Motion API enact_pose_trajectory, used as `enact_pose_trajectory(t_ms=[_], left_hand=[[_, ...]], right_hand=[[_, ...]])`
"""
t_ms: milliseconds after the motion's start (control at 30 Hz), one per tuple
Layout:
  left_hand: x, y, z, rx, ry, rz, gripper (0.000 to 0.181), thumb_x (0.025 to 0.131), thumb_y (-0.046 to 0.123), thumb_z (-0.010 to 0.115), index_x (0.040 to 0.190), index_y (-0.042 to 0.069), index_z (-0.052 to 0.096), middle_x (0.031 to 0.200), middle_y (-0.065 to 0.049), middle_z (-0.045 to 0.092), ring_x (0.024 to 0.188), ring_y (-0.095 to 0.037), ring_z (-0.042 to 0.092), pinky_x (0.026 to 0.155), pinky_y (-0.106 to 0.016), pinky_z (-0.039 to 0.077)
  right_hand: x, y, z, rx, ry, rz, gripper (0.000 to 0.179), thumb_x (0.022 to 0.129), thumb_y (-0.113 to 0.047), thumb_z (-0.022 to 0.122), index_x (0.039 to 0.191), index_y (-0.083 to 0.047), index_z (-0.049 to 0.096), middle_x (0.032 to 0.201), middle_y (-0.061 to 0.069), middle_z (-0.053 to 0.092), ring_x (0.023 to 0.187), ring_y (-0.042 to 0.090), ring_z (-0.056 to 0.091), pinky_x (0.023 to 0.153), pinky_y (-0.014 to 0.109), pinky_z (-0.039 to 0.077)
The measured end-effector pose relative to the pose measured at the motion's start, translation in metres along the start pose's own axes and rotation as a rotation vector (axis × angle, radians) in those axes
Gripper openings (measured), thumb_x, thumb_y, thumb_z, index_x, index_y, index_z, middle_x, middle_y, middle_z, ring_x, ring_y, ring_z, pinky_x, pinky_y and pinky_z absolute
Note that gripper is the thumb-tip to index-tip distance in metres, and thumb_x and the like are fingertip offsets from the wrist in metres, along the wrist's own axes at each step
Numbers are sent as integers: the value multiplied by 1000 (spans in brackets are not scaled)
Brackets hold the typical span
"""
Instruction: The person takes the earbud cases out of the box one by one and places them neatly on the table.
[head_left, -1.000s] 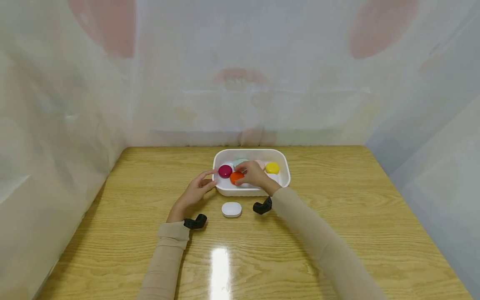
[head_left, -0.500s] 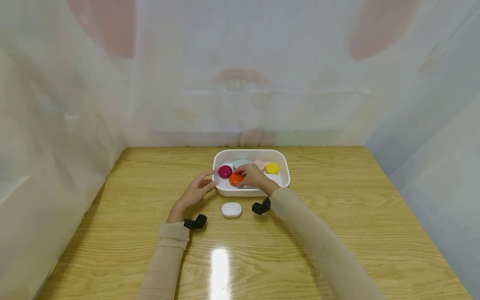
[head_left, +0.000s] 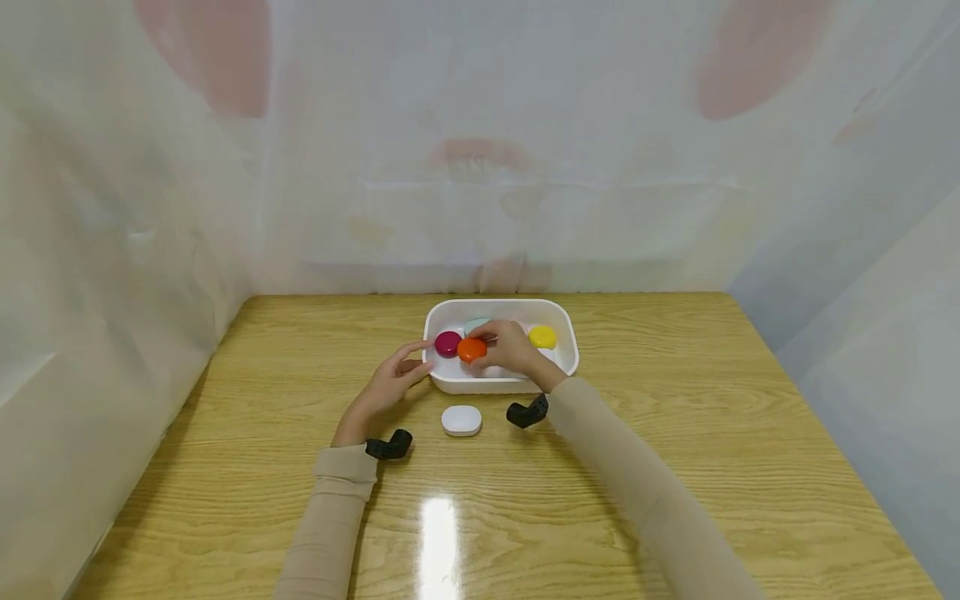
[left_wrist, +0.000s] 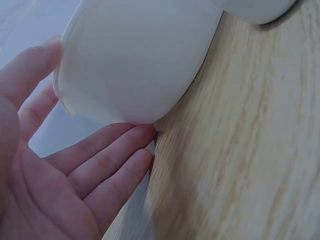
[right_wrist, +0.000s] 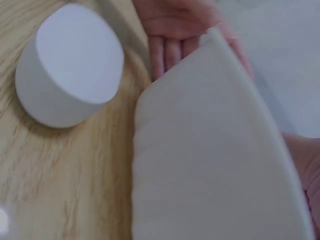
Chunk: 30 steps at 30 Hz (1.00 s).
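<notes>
A shallow white tub stands near the back of the table. Inside it my right hand pinches a glossy orange disc between thumb and fingers, raised a little above the tub's floor. A dark red disc lies just left of it. My left hand rests against the tub's left end. In the left wrist view, that hand's fairly straight fingers touch the tub wall, some at the rim and others lower down. The right wrist view shows mostly the tub's outer wall, which hides the orange disc.
Also in the tub are a yellow disc at the right and a pale green piece partly behind my right hand. A small white oval case stands on the wooden table in front of the tub. Pale sheeting surrounds the table.
My right hand has lifted the orange disc slightly from its lower place half a second ago. My left hand keeps its place at the tub's end.
</notes>
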<state>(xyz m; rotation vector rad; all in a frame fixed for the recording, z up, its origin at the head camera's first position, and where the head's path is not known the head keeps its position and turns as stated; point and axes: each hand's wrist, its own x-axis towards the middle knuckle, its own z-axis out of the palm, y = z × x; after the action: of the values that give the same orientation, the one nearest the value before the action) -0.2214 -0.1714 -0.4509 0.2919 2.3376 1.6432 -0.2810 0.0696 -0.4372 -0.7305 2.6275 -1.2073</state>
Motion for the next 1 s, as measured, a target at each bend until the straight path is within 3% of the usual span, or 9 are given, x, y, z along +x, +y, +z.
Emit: enact_pose_trajectory(t_ms=[333, 533, 667, 1000], left_hand=[[14, -29, -1, 4, 17, 22, 50, 99, 29, 55, 145, 17, 41, 140, -24, 53, 129, -39, 52, 107, -55, 43], [14, -31, -2, 8, 16, 40, 53, 97, 37, 56, 145, 18, 41, 141, -22, 51, 129, -38, 52, 107, -55, 43], [13, -33, -1, 40, 32, 64, 56, 97, 42, 55, 145, 16, 41, 140, -23, 51, 126, -36, 55, 104, -52, 46], [12, -28, -1, -11, 2, 52, 51, 99, 32, 54, 146, 15, 40, 144, -22, 48, 131, -40, 50, 109, -56, 41]], right_hand=[[-18, -5, -14, 176, 79, -55, 49, 74, 0, 80, 119, 6, 64, 121, 24, 64, 113, 37, 62, 98, 46, 53], [-42, -21, -26, 231, 110, -92, 48, 74, 4, 79, 118, 12, 62, 119, 30, 62, 111, 42, 62, 97, 50, 52], [-49, -11, -23, 230, 126, -115, 48, 73, 2, 80, 118, 9, 63, 117, 27, 63, 108, 40, 64, 94, 47, 54], [-74, -12, -21, 258, 125, -122, 47, 72, 3, 81, 115, 8, 65, 117, 27, 65, 107, 40, 65, 94, 48, 54]])
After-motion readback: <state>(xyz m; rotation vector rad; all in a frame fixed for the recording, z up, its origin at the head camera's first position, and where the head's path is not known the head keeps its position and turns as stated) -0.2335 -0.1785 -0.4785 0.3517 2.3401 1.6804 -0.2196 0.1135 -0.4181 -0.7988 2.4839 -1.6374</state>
